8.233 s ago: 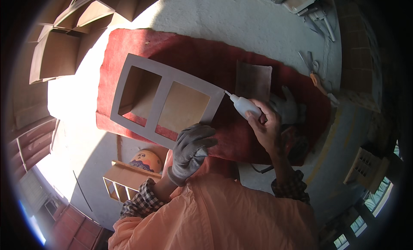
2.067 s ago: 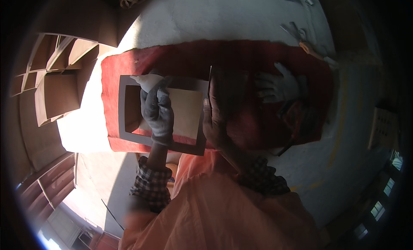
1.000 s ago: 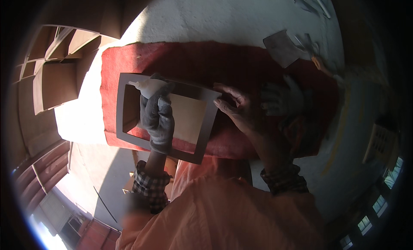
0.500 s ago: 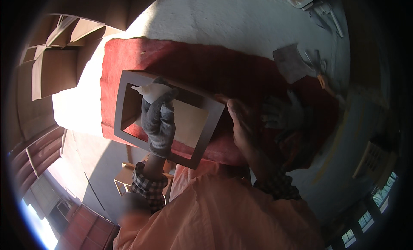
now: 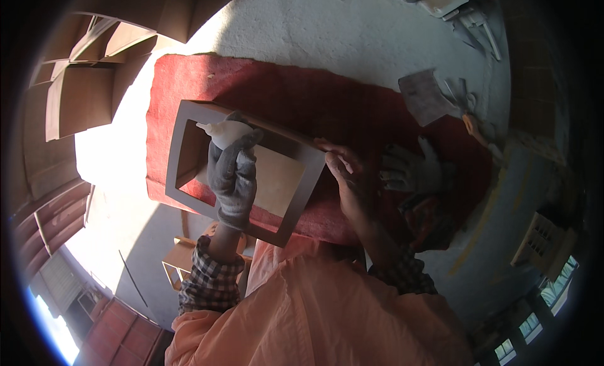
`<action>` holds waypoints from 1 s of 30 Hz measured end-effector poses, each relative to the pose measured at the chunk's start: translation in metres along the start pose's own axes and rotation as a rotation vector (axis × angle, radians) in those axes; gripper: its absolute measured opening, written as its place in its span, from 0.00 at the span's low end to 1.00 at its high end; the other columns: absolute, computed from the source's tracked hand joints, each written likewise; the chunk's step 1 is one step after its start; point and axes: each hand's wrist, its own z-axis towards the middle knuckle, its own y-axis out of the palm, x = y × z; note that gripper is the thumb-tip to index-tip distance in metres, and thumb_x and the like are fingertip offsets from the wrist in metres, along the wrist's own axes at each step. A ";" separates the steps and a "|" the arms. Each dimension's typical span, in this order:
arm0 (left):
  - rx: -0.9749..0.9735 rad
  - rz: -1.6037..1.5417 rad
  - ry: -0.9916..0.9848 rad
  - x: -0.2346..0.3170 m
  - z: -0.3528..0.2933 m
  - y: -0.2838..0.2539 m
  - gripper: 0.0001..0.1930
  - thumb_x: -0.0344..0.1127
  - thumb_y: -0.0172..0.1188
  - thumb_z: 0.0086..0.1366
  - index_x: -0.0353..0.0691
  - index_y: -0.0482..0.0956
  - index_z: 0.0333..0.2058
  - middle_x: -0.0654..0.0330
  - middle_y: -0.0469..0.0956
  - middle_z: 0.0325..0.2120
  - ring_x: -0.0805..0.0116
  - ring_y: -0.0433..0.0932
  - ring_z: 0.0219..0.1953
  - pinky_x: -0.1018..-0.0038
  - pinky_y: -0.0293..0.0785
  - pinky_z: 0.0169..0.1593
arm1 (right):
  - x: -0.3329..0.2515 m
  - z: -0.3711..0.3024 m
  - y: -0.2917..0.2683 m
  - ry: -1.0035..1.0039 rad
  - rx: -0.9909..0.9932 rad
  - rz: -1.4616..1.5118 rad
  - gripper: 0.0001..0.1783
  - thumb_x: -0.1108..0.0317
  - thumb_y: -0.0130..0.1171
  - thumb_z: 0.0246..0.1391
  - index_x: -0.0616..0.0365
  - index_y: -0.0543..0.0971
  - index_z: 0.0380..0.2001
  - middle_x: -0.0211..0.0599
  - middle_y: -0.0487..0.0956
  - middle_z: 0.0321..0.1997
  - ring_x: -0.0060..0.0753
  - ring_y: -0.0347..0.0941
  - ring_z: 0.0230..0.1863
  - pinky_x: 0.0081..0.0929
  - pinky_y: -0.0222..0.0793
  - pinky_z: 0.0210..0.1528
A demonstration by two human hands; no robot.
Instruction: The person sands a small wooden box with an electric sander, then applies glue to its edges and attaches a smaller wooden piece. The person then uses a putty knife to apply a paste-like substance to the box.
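Observation:
My left hand point(image 5: 233, 183), in a grey work glove, is closed around a white squeeze bottle point(image 5: 228, 133) whose thin nozzle points left. Bottle and hand are over the opening of a brown box-shaped wooden frame point(image 5: 286, 230), near its upper left part. The frame lies tilted on a red cloth point(image 5: 264, 73), and its inside shows a pale panel. Bare, my right hand point(image 5: 349, 174) is at the frame's right corner, its fingers reaching along the outer side and its thumb apart from them. Whether those fingertips press on the wood is hard to tell.
Right of my right hand lies an empty grey glove point(image 5: 412, 168) on the cloth. A grey sheet point(image 5: 426, 96) and an orange-handled tool point(image 5: 472, 123) are at the far right. Brown cabinet-like pieces point(image 5: 82, 101) stand at the left. Several window panes show lower right.
My right hand has shifted slightly left, bringing its thumb closer to the frame's corner. The left hand and bottle stay almost in place over the frame.

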 end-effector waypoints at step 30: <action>-0.320 -0.489 -0.180 0.049 -0.108 -0.032 0.15 0.38 0.57 0.76 0.30 0.83 0.47 0.43 0.78 0.55 0.58 0.84 0.44 0.69 0.81 0.46 | -0.005 -0.070 -0.040 -0.121 -0.018 -0.261 0.23 0.67 0.63 0.66 0.62 0.73 0.61 0.38 0.78 0.58 0.30 0.76 0.57 0.30 0.73 0.60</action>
